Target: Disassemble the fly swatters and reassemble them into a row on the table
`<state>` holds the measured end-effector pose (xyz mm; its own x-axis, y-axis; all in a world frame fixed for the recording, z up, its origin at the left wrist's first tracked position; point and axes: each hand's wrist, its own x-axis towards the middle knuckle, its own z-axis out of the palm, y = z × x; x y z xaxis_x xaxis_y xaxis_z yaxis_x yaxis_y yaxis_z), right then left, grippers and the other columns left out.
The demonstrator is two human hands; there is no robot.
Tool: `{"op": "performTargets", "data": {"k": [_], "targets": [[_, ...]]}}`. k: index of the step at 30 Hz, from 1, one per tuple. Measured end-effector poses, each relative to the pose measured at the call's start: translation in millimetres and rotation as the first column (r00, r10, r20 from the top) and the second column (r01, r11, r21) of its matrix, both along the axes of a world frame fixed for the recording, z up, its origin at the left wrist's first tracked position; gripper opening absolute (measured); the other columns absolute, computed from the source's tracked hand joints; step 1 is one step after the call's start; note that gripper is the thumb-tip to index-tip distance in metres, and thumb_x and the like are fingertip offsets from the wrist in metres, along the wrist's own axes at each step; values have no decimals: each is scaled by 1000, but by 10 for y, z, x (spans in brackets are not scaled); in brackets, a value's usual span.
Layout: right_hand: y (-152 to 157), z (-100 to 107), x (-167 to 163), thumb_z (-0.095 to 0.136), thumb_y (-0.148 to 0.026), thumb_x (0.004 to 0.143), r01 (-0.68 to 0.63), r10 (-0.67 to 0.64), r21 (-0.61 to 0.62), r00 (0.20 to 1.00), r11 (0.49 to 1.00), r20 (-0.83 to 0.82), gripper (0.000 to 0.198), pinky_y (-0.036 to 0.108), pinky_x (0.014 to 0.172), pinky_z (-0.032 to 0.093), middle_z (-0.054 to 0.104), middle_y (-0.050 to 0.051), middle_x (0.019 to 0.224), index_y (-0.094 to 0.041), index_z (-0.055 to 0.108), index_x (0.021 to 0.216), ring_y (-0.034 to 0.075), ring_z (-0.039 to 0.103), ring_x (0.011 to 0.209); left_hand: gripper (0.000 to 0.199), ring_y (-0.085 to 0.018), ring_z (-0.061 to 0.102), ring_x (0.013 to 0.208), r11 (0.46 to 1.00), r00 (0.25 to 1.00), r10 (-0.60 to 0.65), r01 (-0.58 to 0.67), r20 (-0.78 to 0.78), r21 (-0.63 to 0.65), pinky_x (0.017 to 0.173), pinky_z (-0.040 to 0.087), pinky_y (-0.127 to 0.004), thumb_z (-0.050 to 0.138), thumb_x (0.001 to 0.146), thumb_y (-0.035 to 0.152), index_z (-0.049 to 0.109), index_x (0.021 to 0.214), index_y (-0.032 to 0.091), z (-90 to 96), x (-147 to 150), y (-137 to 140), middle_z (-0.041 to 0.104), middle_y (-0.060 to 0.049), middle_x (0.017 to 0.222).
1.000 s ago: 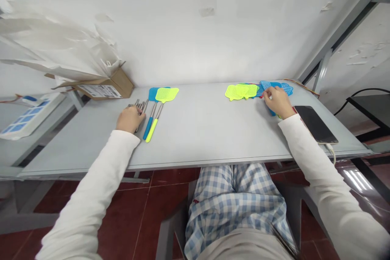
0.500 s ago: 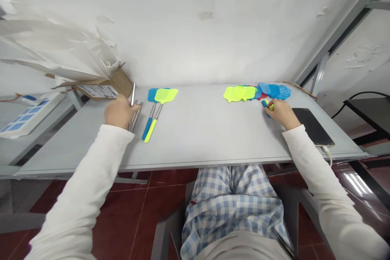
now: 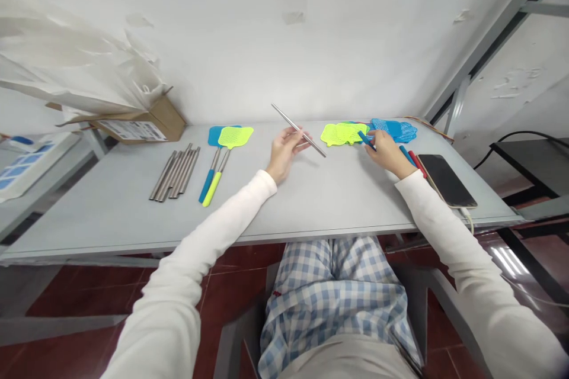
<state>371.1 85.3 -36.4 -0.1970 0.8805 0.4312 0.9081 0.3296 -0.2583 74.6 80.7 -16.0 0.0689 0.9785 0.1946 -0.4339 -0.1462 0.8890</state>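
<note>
Left hand (image 3: 283, 154) pinches rod (image 3: 285, 117); right hand (image 3: 386, 152), blue handle (image 3: 365, 139).

Table (image 3: 311, 204) runs across mid-frame. Cardboard box (image 3: 169, 118) sits at its back left, bunch of tubes (image 3: 175, 173) in front of that, two fly swatters (image 3: 235, 137) just right of those. Swatter heads (image 3: 341, 134) overlap at the back, right of centre; phone (image 3: 447, 180) is further right, nearer the front, grips (image 3: 416, 163) just left of it.

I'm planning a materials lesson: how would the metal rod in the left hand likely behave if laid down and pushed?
The metal rod is probably stiff: it runs straight on both sides of the left hand's grip. Its slim, apparently round shape suggests it could roll. Its shiny surface may be slippery.
</note>
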Motion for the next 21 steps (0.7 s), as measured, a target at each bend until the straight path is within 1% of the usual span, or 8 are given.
{"op": "performTargets", "data": {"k": [2,4,5,7,10,14,21], "targets": [[41,59,-158,48,-27,92,-121,125,90,992,989,-37,27,47,92,48,60,17,106,-17,56,115,32,59,104,15,-17,72,86,998,998,-33,37,59,-57,93,55,-38,71,82,23,61,91,17,-114,104,48,73,-4,88],[67,98,-335,44,-29,96,-216,226,139,973,966,-54,26,44,91,49,58,15,108,-19,59,115,29,58,103,11,-16,72,87,995,994,-12,22,106,-93,96,54,-39,68,84,20,58,88,17,-182,136,96,73,-4,86],[76,104,-413,42,-29,97,-242,253,152,966,958,-58,27,43,90,49,57,15,108,-19,59,116,28,58,101,11,-16,72,88,994,993,10,2,118,-109,98,54,-40,67,85,19,57,88,18,-204,133,114,73,-4,86],[85,87,-522,40,-29,99,-262,275,169,960,950,-57,29,43,87,49,56,14,106,-18,60,118,28,57,99,11,-16,72,91,990,990,57,-40,125,-134,102,51,-41,66,85,19,55,88,18,-235,101,136,73,-4,86],[75,23,-565,41,-28,99,-281,292,189,956,941,-33,30,42,85,48,56,14,104,-18,62,118,27,56,96,13,-17,73,94,985,986,98,-77,136,-152,106,49,-42,66,85,20,54,89,19,-261,45,134,74,-5,89],[26,-31,-534,44,-24,97,-316,321,196,947,929,3,29,43,83,47,57,14,105,-19,64,116,28,55,94,14,-17,73,93,988,982,91,-69,165,-135,107,48,-42,67,84,20,54,90,19,-276,25,119,75,-5,90],[-39,-6,-566,45,-23,95,-315,325,182,945,931,-26,29,43,82,47,57,14,105,-18,64,116,28,55,94,21,-16,73,96,990,986,98,-82,138,-116,107,47,-41,69,81,25,52,92,20,-302,23,147,74,-5,93]]}}
